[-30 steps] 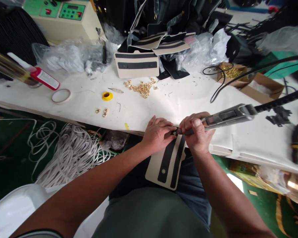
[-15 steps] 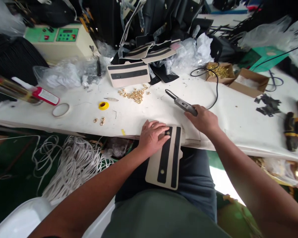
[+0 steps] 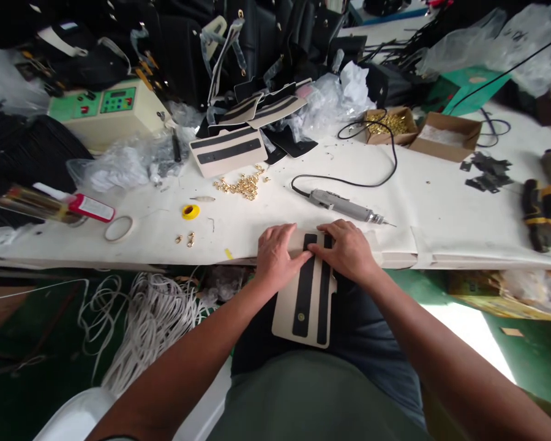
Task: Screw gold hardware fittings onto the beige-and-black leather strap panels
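1. Head view, work in hand: I find the beige panel with two dark strips lying over the person's lap, its upper end at the edge of the white table. A round fastener sits near the lower end of the left strip.
2. Head view, left hand: I note it over the panel's upper left corner, thumb spread from the fingers and laid on the dark strip. The underside is hidden; I cannot tell whether it pinches the panel.
3. Head view, right hand: I record it at the upper right, fingers bent over the upper end, thumb tip close to the left thumb. Here too I cannot tell whether the panel is pinched.
4. Head view, table: I observe a grey corded power tool lying just beyond the right hand, bit pointing right. Gold clasps are heaped farther left, near a yellow ring. Pliers lie at far right.
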A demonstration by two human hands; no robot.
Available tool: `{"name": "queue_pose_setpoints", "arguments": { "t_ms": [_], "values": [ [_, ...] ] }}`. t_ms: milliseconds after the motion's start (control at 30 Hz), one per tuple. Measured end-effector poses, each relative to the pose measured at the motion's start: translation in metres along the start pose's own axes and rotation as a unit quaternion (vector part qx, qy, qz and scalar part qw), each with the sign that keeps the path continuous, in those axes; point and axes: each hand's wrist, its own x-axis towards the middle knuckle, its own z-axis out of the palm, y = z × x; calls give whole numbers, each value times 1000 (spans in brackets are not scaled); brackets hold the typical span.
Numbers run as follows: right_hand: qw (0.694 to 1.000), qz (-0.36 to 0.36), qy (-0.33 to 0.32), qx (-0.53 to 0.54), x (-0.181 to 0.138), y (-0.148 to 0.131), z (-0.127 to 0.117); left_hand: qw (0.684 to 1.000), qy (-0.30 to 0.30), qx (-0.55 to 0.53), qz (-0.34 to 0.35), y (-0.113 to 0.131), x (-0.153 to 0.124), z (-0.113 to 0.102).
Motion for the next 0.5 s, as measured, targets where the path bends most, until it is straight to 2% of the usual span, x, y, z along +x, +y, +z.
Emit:
{"name": "queue_pose_setpoints", "arguments": {
  "t_ms": [267, 400, 500],
  "values": [
    [997, 22, -50, 58, 2, -1, -7, 998, -37, -9, -44, 0, 8, -8],
    [994, 23, -38, 103, -10, 0, -2, 995, -44, -60, -72, 1, 8, -10],
    [991, -9, -22, 130, -19, 3, 4, 995, -55, -71, -41, -1, 6, -13]
  ]
}}
